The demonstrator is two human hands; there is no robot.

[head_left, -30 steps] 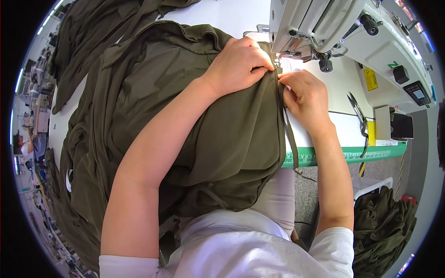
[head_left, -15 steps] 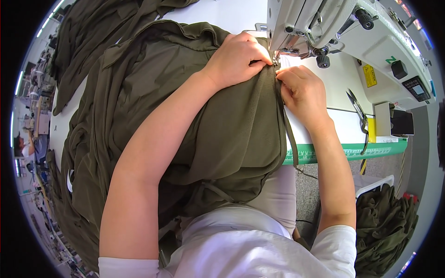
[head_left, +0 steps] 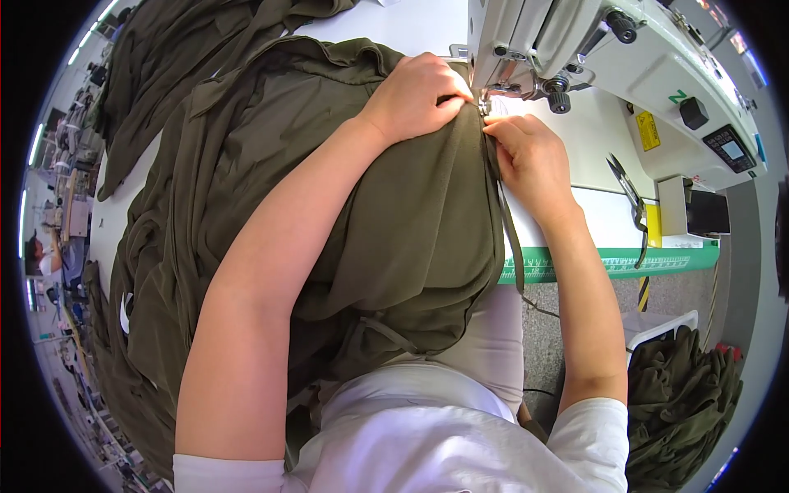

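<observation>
An olive-green garment point(head_left: 411, 222) spreads over the table and hangs off its front edge toward my lap. Its right edge runs under the presser foot point(head_left: 484, 107) of a white sewing machine point(head_left: 534, 41). My left hand point(head_left: 419, 94) lies on the cloth just left of the foot, fingers curled and thumb and fingertips pressed on the fabric. Just right of and nearer than the foot, my right hand point(head_left: 530, 160) pinches a narrow olive strip point(head_left: 511, 234) against the garment's edge. The strip's tail dangles past the table edge.
Scissors point(head_left: 629, 193) lie on the table at right, beside an open box point(head_left: 694, 207). A green measuring tape strip point(head_left: 608, 264) lines the front edge. More olive cloth point(head_left: 205, 49) is heaped at the far left. A bin of olive cloth point(head_left: 682, 394) stands at lower right.
Both hands keep their hold by the presser foot with hardly any shift on the cloth. The whole view has slid slightly, so the machine appears a little further left.
</observation>
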